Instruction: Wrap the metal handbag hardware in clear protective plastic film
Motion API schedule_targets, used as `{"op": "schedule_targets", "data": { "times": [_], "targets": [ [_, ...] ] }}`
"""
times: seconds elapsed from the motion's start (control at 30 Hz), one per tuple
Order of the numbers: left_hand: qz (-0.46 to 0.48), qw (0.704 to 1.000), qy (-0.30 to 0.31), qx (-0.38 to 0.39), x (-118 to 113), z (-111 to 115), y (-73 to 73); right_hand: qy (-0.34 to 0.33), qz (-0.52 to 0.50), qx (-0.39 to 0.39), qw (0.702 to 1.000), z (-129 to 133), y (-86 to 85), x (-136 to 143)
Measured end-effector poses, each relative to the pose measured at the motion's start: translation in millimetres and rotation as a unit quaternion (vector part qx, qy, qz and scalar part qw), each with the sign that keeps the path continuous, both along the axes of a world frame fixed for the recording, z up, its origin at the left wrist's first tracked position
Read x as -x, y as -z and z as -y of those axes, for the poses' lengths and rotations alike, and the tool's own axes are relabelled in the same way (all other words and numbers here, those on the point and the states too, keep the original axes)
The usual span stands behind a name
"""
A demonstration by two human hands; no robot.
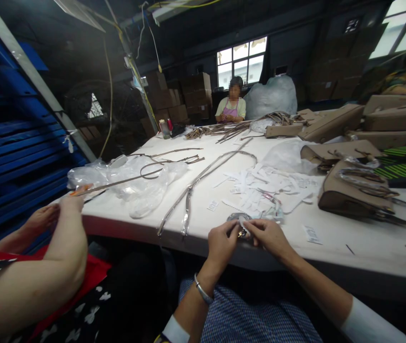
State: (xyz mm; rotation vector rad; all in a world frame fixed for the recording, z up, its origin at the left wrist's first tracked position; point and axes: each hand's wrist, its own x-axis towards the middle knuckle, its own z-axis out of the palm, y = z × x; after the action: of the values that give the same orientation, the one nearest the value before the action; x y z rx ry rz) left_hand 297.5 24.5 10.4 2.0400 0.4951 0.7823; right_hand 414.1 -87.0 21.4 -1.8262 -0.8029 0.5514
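Left hand (222, 243) and right hand (268, 236) together at the near tabletop (349, 238) edge, fingers pinched on a small wrapped metal piece (241, 229). Paper tags (267, 186) just beyond; tan handbag (353, 193) far right.

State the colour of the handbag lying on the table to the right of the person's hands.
Tan or beige, seen in the head view: the handbag.

Both hands' grip, left hand (221, 243) & right hand (268, 237), on small metal clasp (242, 232) at white table (349, 243) edge.
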Motion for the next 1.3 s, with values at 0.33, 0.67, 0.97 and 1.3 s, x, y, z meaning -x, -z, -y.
{"op": "schedule_targets", "data": {
  "times": [0.33,0.67,0.97,1.3],
  "targets": [
    [0.073,0.987,-0.027,0.143,-13,2,14.1,-0.004,-0.013,0.026,1.000,-5,5.5,-7],
    [0.084,0.989,0.000,0.124,-6,2,10.9,-0.032,-0.013,0.037,0.999,-7,0.0,-8],
    [0.043,0.970,0.050,0.233,-15,-15,7.0,-0.046,0.044,0.025,0.998,-6,0.4,-1],
    [0.066,0.957,0.045,0.278,-24,-15,9.3,-0.009,0.407,0.016,0.913,-3,-5.7,-2]
  ]
}}
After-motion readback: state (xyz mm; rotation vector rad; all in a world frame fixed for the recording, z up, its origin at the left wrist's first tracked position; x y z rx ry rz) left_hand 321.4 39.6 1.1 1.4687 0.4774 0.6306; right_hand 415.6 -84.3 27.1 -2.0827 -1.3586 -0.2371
